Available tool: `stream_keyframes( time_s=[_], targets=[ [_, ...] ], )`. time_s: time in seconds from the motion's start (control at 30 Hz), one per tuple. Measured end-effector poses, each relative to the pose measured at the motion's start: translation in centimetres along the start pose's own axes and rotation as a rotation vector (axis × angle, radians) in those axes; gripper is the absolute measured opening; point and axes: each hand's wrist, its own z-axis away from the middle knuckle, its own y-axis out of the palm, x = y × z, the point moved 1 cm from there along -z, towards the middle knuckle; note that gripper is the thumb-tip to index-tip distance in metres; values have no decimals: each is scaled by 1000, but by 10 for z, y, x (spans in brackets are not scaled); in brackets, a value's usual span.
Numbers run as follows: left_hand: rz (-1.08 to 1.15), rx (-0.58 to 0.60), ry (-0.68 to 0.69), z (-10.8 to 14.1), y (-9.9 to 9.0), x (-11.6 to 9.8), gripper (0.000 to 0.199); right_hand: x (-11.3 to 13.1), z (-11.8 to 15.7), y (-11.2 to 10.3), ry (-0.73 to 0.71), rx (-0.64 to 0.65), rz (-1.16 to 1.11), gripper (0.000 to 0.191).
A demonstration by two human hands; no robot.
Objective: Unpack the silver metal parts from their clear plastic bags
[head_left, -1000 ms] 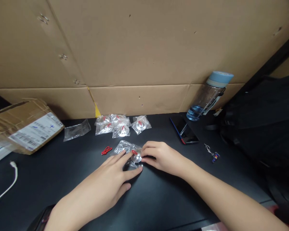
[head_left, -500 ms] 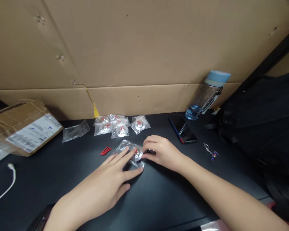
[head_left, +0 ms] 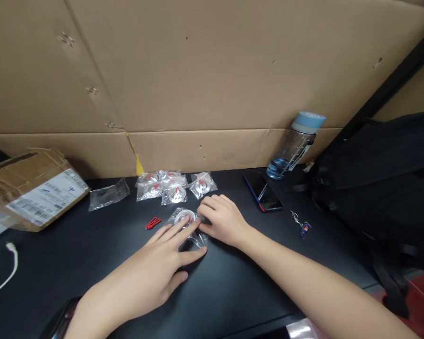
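Plastic packet (head_left: 187, 221) between both hands.

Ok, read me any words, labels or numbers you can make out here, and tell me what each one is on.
No text here can be quoted.
White shipping label on the cardboard box: printed lines and barcodes, too blurred to read.
Water bottle: a pale strip on its side, no legible print.
Small bags and the bag under both hands: no readable marking.

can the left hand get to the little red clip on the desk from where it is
Probably yes. The red clip lies bare on the black desk, just left of the left hand, with nothing between them. That hand's fingertips rest on the small plastic bag.
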Motion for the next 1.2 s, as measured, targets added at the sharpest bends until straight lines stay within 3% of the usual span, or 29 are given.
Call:
stream_keyframes(
  time_s=[0.13,0.23,0.33,0.5,0.63,0.7,0.87,1.03,1.2],
  targets=[
    [8,-6,37,-2,-2,6,58,0,-2,-4,-39,35,1,9],
    [32,-22,46,-6,-12,11,52,-13,0,-20,-90,134,-216,21],
    [70,-87,-11,-10,-26,22,49,-34,6,-42,-2,246,-361,26],
    [2,-230,-245,-4,-33,60,60,-55,14,-57,81,444,-375,39],
    [-116,-105,-493,2,-25,81,27,-52,13,-52,132,472,-401,35],
    [-115,-45,-526,2,-23,82,14,-48,12,-51,167,462,-396,36],
    [-123,-59,-516,-3,-25,77,13,-44,12,-51,174,378,-365,46],
    [-29,-156,-471,-7,-30,70,16,-43,11,-54,144,400,-379,40],
    [140,-293,-347,-15,-37,48,22,-45,10,-57,126,489,-403,40]
  ],
)
